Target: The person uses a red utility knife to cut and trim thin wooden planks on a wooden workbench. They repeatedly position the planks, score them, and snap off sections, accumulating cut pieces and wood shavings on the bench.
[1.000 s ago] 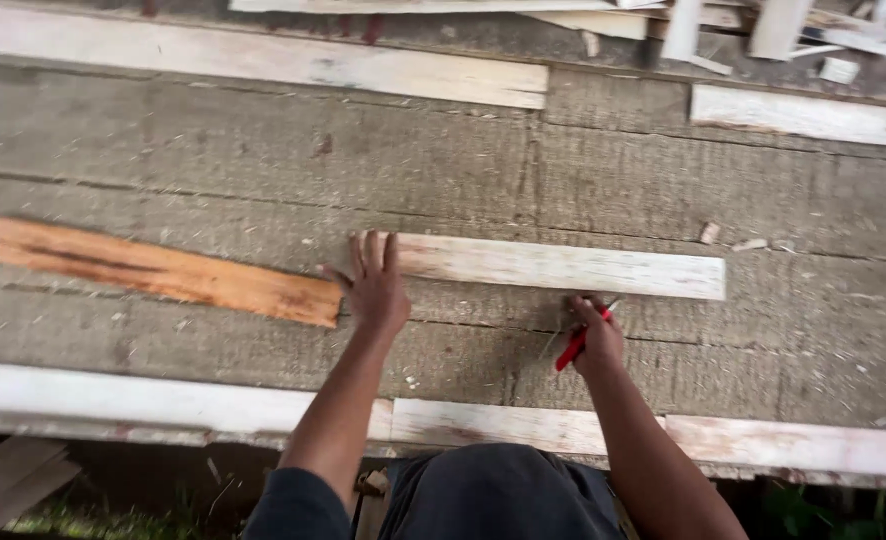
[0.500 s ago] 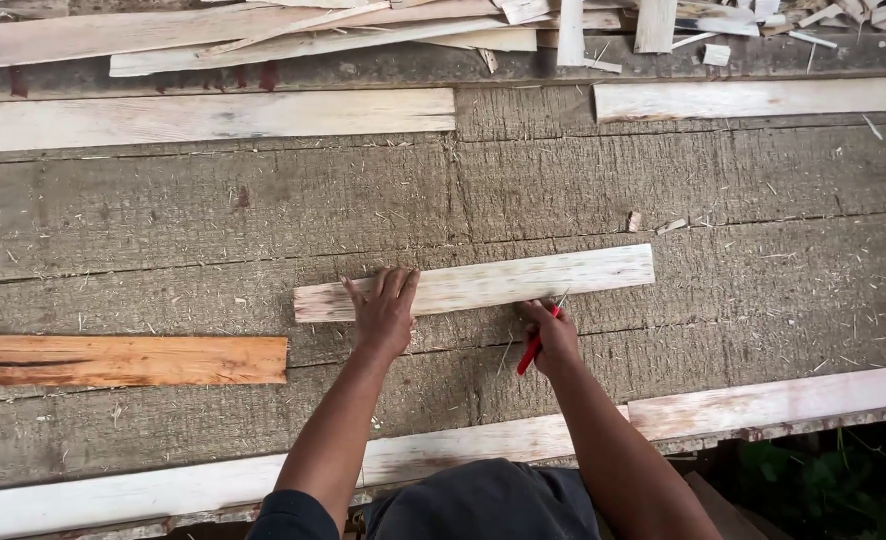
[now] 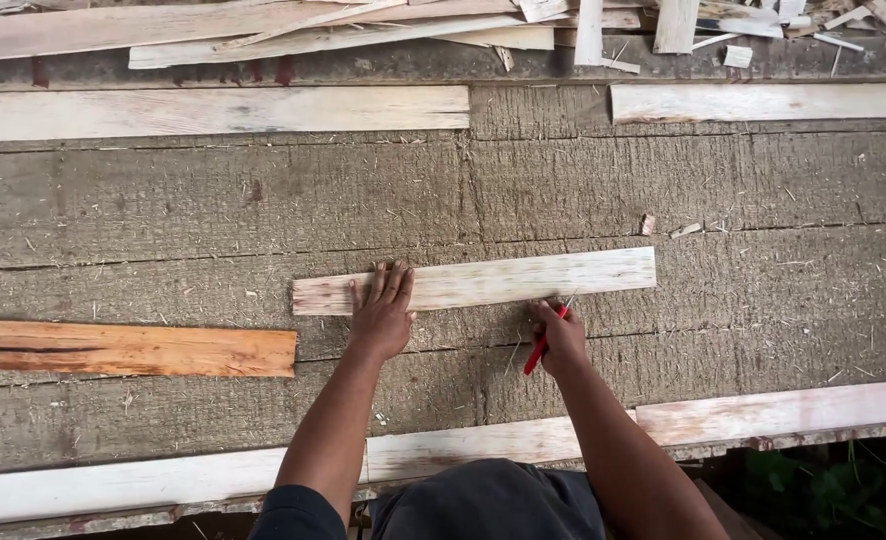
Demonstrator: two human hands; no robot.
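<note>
Left hand point(image 3: 381, 315) flat, fingers spread, pressing down on the pale wood strip point(image 3: 483, 281) near its 9 o'clock end. Strip lies across the weathered plank bench point(image 3: 213, 200), roughly centre. Right hand point(image 3: 560, 338) closed around a red pencil point(image 3: 541, 348), at the strip's near edge; tip contact hard to confirm. Orange-brown board point(image 3: 128, 350) at 8 o'clock, apart from the strip. Offcut pile point(image 3: 603, 25) at 12.
</note>
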